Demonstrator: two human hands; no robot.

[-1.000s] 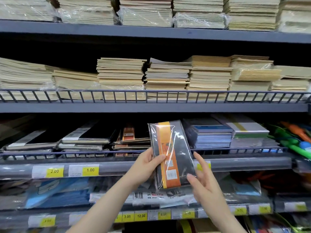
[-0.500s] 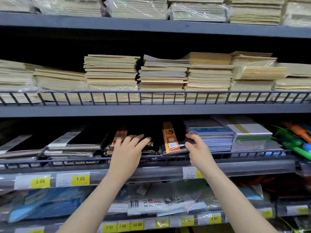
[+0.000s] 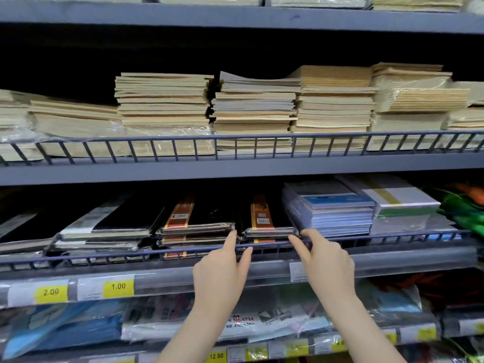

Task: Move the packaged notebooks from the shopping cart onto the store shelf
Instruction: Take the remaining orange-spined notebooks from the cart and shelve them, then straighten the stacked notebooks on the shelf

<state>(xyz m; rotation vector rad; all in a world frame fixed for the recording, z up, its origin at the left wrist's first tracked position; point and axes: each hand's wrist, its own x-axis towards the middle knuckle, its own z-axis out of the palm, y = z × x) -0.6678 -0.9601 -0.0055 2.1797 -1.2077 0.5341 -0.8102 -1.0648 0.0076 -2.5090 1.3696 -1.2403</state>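
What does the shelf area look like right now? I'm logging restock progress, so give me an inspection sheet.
Surface: grey shelf tiers with wire front rails.
Job's things: packaged notebook, black with orange band, lies flat on the lower tier beside a matching stack.
Clutter: cream notebook stacks above; blue pads to the right; yellow price tags.
Grippers: left hand and right hand open, fingertips at the notebook's front corners.
Cables: nothing seen.
Surroundings: shopping cart out of view.
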